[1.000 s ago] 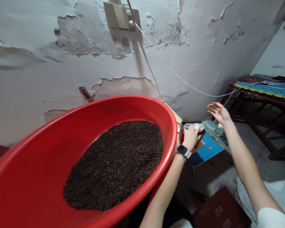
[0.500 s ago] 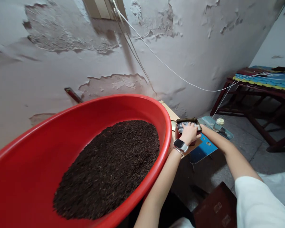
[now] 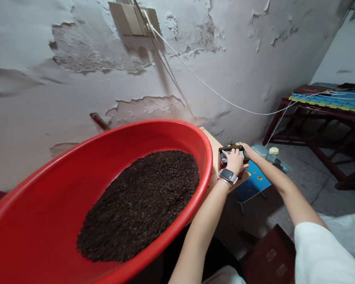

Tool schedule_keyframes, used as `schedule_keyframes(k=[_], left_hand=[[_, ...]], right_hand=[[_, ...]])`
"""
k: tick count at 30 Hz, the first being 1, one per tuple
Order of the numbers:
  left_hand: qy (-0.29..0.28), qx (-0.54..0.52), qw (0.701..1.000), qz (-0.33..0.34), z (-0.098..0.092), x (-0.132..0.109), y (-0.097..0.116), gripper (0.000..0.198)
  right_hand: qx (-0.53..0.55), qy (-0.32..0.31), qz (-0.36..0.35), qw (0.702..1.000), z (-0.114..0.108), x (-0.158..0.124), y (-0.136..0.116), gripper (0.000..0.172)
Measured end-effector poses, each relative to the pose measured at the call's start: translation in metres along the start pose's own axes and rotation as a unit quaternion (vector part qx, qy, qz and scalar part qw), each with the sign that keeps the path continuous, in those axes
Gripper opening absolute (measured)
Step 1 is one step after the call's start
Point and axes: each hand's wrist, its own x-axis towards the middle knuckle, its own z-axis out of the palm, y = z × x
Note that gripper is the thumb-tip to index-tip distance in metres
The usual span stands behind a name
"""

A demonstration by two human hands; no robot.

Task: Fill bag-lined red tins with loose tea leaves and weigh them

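A small dark red tin (image 3: 222, 151) stands open on a light wooden board (image 3: 213, 142) just right of the basin. My left hand (image 3: 234, 161), with a white smartwatch on its wrist, presses closed fingers down on a white and silvery packet inside the tin. My right hand (image 3: 245, 150) is curled round the tin's right rim from behind. A big red plastic basin (image 3: 62, 185) fills the left of the view, holding a heap of dark loose tea leaves (image 3: 142, 201).
A blue panel (image 3: 254, 182) with a small white-lidded jar (image 3: 273, 151) lies right of the tin. A dark wooden bench (image 3: 322, 118) with coloured mats stands at the far right. White cables run from a wall socket (image 3: 133, 17). A dark red box (image 3: 272, 256) lies on the floor.
My right hand came down from the air, where it was open, and closed on the tin's right rim. My left hand stayed on the packet in the tin.
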Motion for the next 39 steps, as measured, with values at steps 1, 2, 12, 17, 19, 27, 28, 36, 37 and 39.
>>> schedule_keyframes(k=[1, 2, 12, 17, 19, 27, 28, 36, 37, 39], left_hand=[[0.001, 0.007, 1.0, 0.003, 0.0, 0.001, 0.0, 0.048], [0.003, 0.01, 1.0, 0.006, 0.0, 0.002, 0.0, 0.049], [0.236, -0.108, 0.963, -0.074, 0.017, -0.053, 0.013, 0.038], [0.276, -0.146, 0.941, -0.134, 0.022, -0.078, 0.019, 0.038], [0.251, -0.132, 0.954, -0.098, 0.022, -0.076, 0.018, 0.041], [0.14, -0.082, 0.986, -0.038, 0.007, -0.021, 0.004, 0.058], [0.13, -0.089, 0.986, -0.045, 0.004, -0.015, 0.004, 0.056], [0.256, -0.367, 0.884, -0.135, -0.005, -0.029, 0.017, 0.048], [0.261, -0.432, 0.853, -0.134, -0.006, -0.037, 0.021, 0.052], [0.253, -0.536, 0.796, -0.126, -0.007, -0.053, 0.027, 0.058]], right_hand=[[-0.034, 0.031, 0.023, 0.999, -0.003, 0.001, 0.003, 0.029], [-0.07, 0.083, 0.048, 0.993, -0.007, 0.001, 0.005, 0.021], [0.223, 0.184, 0.178, 0.941, -0.036, -0.046, -0.036, 0.033], [0.302, 0.102, 0.22, 0.922, -0.012, -0.044, -0.037, 0.028], [0.31, 0.137, 0.2, 0.919, -0.012, -0.041, -0.04, 0.031], [0.366, 0.229, 0.1, 0.896, -0.051, -0.059, -0.048, 0.037], [0.362, 0.225, 0.113, 0.898, -0.053, -0.063, -0.046, 0.035], [0.322, 0.197, 0.13, 0.917, -0.057, -0.085, -0.04, 0.038], [0.321, 0.189, 0.131, 0.919, -0.054, -0.086, -0.044, 0.036], [0.322, 0.183, 0.117, 0.922, -0.042, -0.085, -0.057, 0.034]])
